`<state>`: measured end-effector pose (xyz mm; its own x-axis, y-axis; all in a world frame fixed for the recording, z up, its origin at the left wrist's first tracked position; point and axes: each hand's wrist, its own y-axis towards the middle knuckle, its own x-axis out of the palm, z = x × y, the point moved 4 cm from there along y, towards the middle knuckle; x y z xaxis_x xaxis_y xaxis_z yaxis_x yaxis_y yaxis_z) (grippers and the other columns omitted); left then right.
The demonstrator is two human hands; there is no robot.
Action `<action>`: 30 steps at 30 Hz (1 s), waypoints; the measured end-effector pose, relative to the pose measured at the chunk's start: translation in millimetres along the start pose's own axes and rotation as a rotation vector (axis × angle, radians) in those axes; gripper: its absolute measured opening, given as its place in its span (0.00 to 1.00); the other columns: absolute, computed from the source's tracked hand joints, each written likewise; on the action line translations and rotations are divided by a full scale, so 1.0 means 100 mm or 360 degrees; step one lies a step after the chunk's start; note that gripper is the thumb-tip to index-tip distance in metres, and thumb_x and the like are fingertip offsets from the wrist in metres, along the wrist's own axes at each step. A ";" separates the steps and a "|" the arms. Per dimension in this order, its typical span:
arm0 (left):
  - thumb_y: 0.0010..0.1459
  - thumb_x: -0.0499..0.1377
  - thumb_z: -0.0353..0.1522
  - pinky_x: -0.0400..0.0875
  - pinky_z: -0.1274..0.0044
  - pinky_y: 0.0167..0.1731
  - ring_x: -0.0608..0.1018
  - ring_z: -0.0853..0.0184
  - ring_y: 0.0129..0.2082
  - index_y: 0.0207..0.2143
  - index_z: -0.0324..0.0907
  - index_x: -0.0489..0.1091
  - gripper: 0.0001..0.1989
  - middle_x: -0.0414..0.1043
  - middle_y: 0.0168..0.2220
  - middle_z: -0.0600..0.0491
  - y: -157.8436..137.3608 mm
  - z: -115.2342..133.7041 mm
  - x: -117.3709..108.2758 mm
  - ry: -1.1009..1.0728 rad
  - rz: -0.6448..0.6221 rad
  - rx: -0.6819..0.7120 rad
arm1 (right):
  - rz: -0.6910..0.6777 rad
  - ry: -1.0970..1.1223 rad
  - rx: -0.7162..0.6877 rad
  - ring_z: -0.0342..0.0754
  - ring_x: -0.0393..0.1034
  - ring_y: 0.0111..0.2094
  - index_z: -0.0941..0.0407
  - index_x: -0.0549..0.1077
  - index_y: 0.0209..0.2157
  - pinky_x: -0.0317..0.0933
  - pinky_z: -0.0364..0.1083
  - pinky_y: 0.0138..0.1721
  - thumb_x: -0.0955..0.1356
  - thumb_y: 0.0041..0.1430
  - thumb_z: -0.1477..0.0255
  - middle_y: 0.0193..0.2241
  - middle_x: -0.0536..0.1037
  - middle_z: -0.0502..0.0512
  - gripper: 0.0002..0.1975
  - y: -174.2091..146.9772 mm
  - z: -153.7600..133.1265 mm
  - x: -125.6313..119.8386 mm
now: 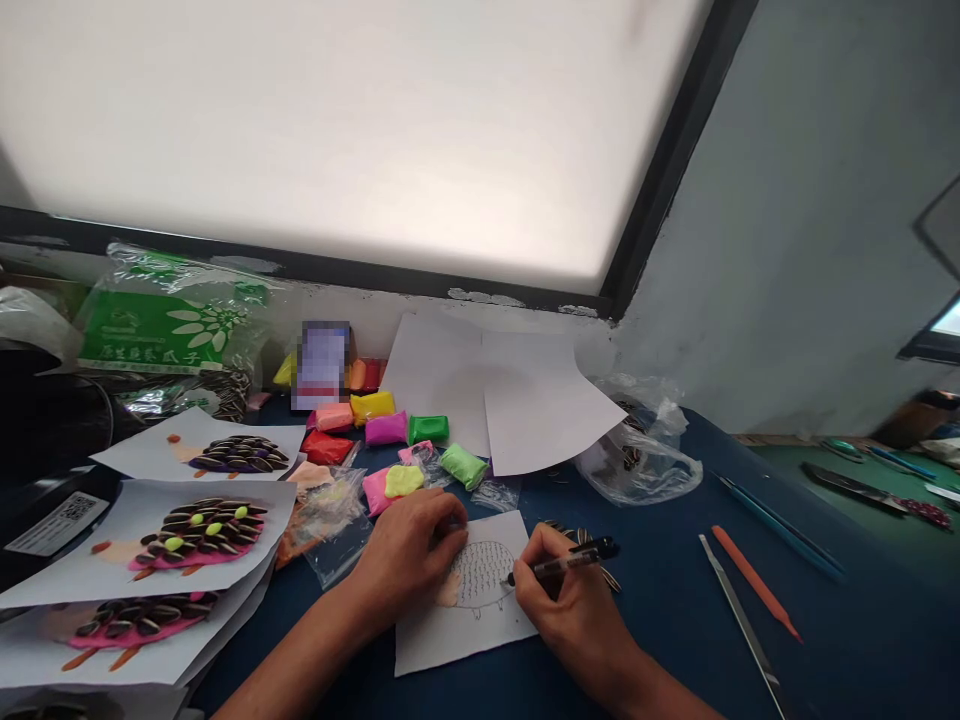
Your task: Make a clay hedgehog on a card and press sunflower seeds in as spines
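A small sheet of white paper (435, 645) lies on the dark blue tabletop, bearing a hedgehog outline (484, 575) filled with short pen marks. At the drawing's left end is a peach-coloured patch (448, 590), partly behind my left thumb. My left hand (416, 545) rests on the paper's upper left edge, fingers curled and closed against it. In my right hand (562, 610) is a black pen (562, 565), pinched between thumb and fingers, its tip at the drawing's right side. Sunflower seeds (611, 578) show just behind my right hand, partly hidden.
Soft clay packets (386, 428) in several colours lie beyond my left hand. Seed-covered hedgehog sheets (202, 530) are stacked left, near a green seed bag (157, 320). Blank papers (540, 400) lean at the back beside a plastic bag (645, 460). An orange tool (757, 583) and tweezers (780, 525) lie right.
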<state>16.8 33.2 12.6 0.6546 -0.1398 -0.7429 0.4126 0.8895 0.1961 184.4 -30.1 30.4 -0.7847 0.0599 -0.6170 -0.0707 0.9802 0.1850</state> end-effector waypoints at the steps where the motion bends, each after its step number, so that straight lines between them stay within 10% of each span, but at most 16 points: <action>1: 0.54 0.57 0.29 0.58 0.78 0.29 0.70 0.67 0.29 0.32 0.42 0.72 0.04 0.69 0.28 0.54 0.00 0.00 0.00 0.0001 -0.0002 -0.0004 | 0.0003 -0.0002 0.0004 0.41 0.59 0.21 0.54 0.60 0.23 0.53 0.40 0.23 0.62 0.55 0.72 0.20 0.62 0.45 0.08 0.00 0.00 0.00; 30: 0.54 0.57 0.30 0.59 0.77 0.30 0.70 0.67 0.29 0.32 0.42 0.72 0.04 0.70 0.28 0.54 0.00 0.01 -0.01 0.0020 -0.0022 -0.0026 | 0.0120 -0.0270 -0.0055 0.42 0.61 0.21 0.54 0.60 0.22 0.53 0.41 0.23 0.61 0.55 0.71 0.19 0.64 0.46 0.09 0.03 0.02 -0.05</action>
<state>17.1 33.2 13.6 0.6409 -0.1465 -0.7535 0.4108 0.8947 0.1754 189.6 -27.2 32.1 -0.6738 0.1665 -0.7199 -0.0392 0.9649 0.2598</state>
